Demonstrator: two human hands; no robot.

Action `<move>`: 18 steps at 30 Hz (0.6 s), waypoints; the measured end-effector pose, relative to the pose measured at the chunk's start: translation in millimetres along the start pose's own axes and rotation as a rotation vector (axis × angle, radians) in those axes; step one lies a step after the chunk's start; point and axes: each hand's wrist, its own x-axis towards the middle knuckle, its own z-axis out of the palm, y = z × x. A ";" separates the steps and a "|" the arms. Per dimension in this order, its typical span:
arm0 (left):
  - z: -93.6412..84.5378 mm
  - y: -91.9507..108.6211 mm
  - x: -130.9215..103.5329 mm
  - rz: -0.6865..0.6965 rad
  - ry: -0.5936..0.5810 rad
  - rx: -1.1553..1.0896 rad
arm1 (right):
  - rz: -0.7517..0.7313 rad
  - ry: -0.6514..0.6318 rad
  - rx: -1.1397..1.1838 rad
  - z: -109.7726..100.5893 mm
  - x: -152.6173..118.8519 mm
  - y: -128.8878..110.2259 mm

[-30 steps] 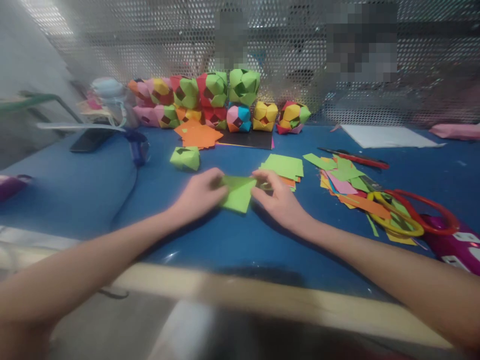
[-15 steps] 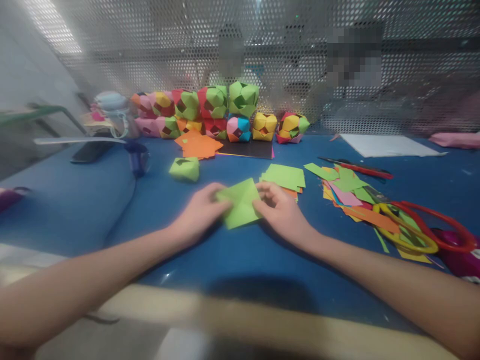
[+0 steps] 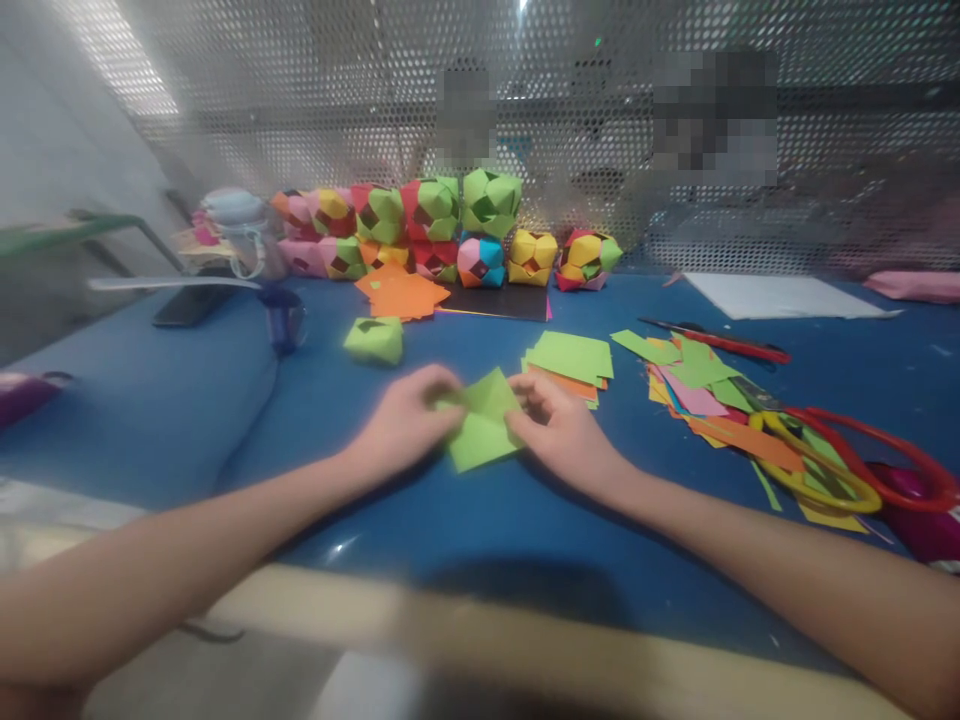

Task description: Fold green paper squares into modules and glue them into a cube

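Blue tabletop (image 3: 360, 545): bears the work; green sheet (image 3: 480, 440) located before the person, between the two hands; whether it touches the surface cannot be told
Paper models (image 3: 491, 203): stacked along the far side, in front of the perforated screen (image 3: 840, 190)
Scrap pile (image 3: 694, 370): well to the right of the hands
Left hand (image 3: 412, 415): thumb and fingers pinching the sheet's left side
Right hand (image 3: 561, 428): pinching the sheet's right side, near the square-cut stack (image 3: 571, 356)
Sheet creases: in my judgement, equal light pressure from both pinches, bending only along the marked lines and keeping corners aligned, gives the cleanest result
Sheet's middle: bent more sharply than half a second earlier, when the sheet appeared flatter
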 end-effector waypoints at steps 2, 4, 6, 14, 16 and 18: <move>-2.3 -2.6 1.6 0.041 -0.037 0.095 | -0.010 -0.042 -0.092 0.2 -0.5 0.2; -3.6 -5.7 3.6 0.062 -0.072 0.171 | -0.042 -0.090 -0.205 0.3 -0.9 0.7; -3.6 -8.1 5.4 0.096 -0.092 0.200 | -0.087 -0.119 -0.294 0.2 -0.9 2.0; -5.1 -3.3 4.9 0.286 -0.208 0.308 | -0.246 -0.133 -0.553 0.5 -3.2 11.0; -8.0 -1.6 5.5 0.316 -0.270 0.361 | -0.347 -0.127 -0.650 1.0 -4.8 12.2; -11.2 -0.3 6.9 0.347 -0.314 0.398 | -0.445 -0.127 -0.723 1.6 -6.1 12.0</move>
